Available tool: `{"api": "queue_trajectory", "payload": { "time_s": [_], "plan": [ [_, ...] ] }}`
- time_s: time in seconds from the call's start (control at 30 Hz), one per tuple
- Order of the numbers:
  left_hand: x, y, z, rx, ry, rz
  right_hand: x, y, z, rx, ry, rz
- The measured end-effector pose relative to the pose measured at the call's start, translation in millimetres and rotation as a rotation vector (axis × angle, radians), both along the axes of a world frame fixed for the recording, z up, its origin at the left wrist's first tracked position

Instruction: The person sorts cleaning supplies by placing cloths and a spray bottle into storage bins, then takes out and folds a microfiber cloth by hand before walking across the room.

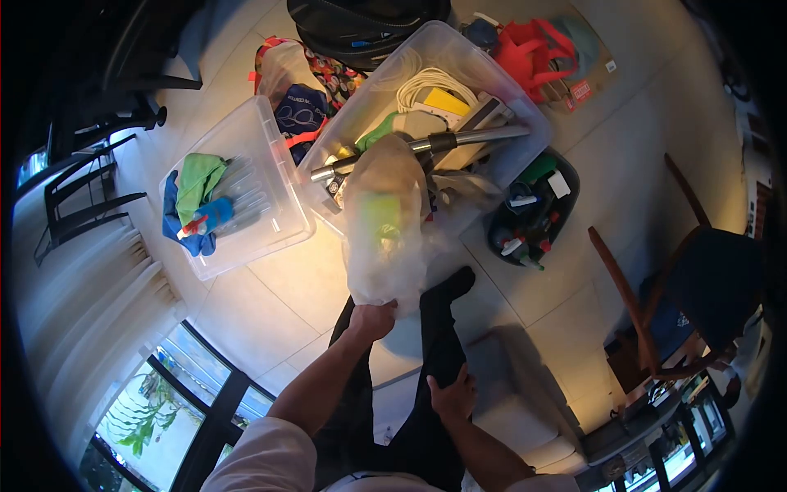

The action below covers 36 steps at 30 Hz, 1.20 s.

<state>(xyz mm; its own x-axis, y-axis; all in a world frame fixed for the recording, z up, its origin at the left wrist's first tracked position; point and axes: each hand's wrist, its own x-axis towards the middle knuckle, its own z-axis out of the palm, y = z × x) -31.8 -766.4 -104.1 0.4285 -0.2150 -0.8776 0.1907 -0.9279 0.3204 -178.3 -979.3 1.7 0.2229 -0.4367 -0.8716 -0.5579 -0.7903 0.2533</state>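
My left hand point(374, 321) is closed on the edge of a translucent plastic bag point(381, 246). Something yellow-green shows through the bag's film. The bag hangs over the near side of a large clear plastic bin point(525, 160). Inside the bin are a coiled cream cable point(434, 84), a metal tube with a black joint point(484, 136) and a green cloth. My right hand point(453, 395) rests by my right knee with its fingers apart, and nothing shows in it.
A clear lid point(283, 197) holding cloths and a blue bottle lies at left. A dark caddy of bottles point(496, 238) stands right of the bin. Behind are a black bag point(369, 29), a patterned bag and a red bag point(529, 57). A wooden chair point(623, 287) stands at right.
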Motion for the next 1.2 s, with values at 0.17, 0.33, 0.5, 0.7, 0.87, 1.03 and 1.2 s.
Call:
{"api": "queue_trajectory", "payload": {
  "time_s": [0.17, 0.33, 0.5, 0.7, 0.87, 1.03, 1.2],
  "plan": [
    [-46, 11, -37, -0.152, -0.465, 0.014, 0, 10, 0, -0.020, 0.008, 0.008],
    [-78, 18, -43, -0.094, -0.797, -0.364, 2, 18, 0, -0.029, 0.030, -0.004],
    [-90, 7, -35, -0.035, -0.129, -0.345, 7, 19, 4, -0.014, 0.014, -0.019],
    [-107, 9, -27, -0.176, -0.477, -0.239, 9, 22, 2, -0.038, 0.054, -0.002],
    [-62, -6, 18, -0.245, -0.297, 0.001, 13, 23, 0, -0.031, 0.077, -0.017],
    [4, -17, 44, -0.119, -0.822, 0.069, 12, 26, -1, -0.047, 0.085, -0.002],
    [102, -33, -42, 0.164, -0.937, -0.153, -2, 23, -6, -0.018, -0.008, -0.010]
  ]
}}
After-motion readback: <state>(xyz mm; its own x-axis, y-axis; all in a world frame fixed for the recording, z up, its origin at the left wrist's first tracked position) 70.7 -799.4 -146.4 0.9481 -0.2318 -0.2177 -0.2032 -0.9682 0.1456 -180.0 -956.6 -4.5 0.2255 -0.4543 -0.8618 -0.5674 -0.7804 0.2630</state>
